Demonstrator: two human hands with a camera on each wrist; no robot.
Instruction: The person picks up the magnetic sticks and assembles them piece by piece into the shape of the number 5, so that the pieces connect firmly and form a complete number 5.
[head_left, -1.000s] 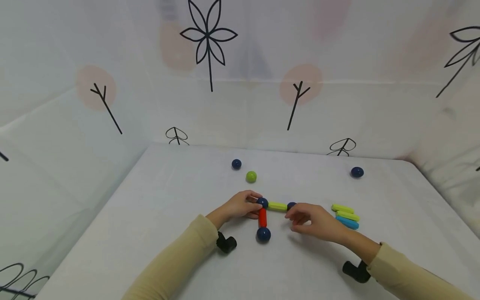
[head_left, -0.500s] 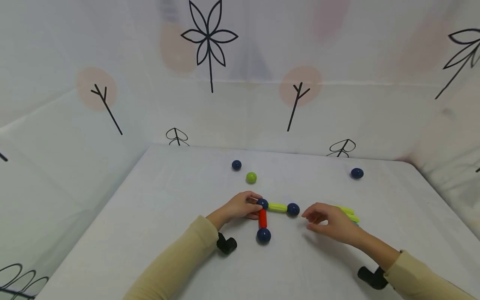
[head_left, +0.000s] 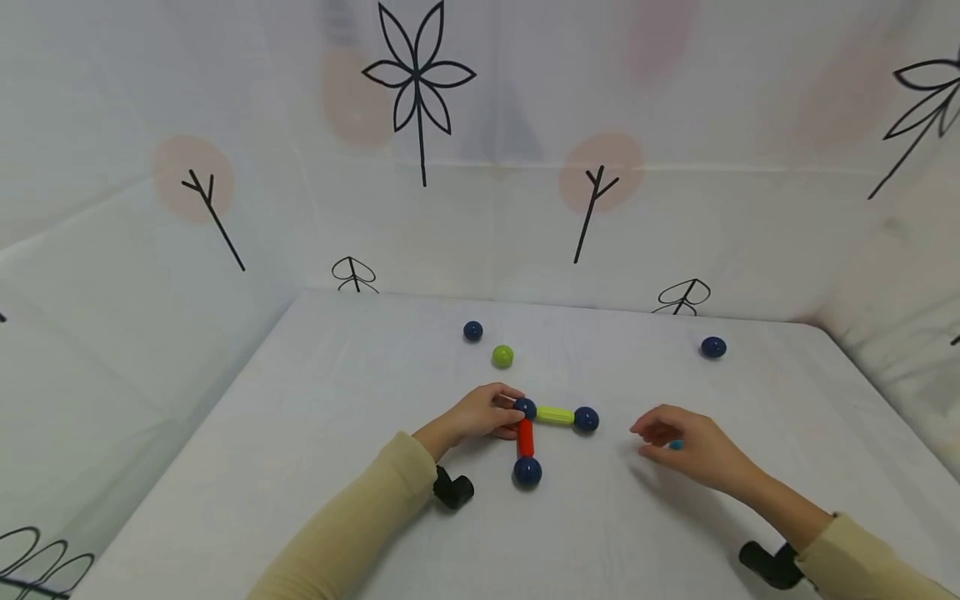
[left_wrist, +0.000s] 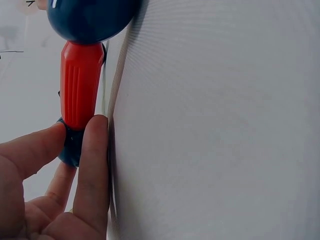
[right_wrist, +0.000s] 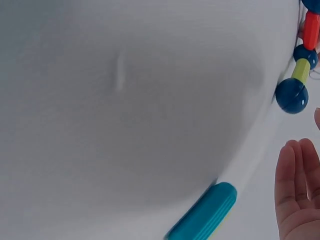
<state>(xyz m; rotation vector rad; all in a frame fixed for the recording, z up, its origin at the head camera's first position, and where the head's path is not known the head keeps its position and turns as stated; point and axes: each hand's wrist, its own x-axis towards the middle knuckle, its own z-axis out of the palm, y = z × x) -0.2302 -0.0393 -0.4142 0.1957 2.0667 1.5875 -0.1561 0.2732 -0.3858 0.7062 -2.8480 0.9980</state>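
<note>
My left hand [head_left: 480, 412] pinches the dark blue ball [head_left: 528, 407] at the corner of an L-shaped piece. From that ball a red stick [head_left: 526, 439] runs toward me to another dark blue ball [head_left: 527, 472]. A yellow-green stick [head_left: 555, 415] runs right to a third ball [head_left: 587, 419]. In the left wrist view, thumb and fingers [left_wrist: 92, 165] sit on the corner ball below the red stick. My right hand [head_left: 697, 450] holds nothing, its fingers loosely extended in the right wrist view. A blue stick [right_wrist: 205, 212] lies by it, mostly hidden behind the hand in the head view.
At the back lie a dark blue ball [head_left: 472, 331], a green ball [head_left: 502, 357] and, farther right, another dark blue ball [head_left: 713, 347]. Black devices [head_left: 454, 490] are at both wrists. Printed cloth walls [head_left: 495, 225] surround the white table [head_left: 360, 358].
My right hand has moved right, away from the ball at the yellow-green stick's end, and now covers most of the loose sticks. The left hand keeps its hold on the corner ball.
</note>
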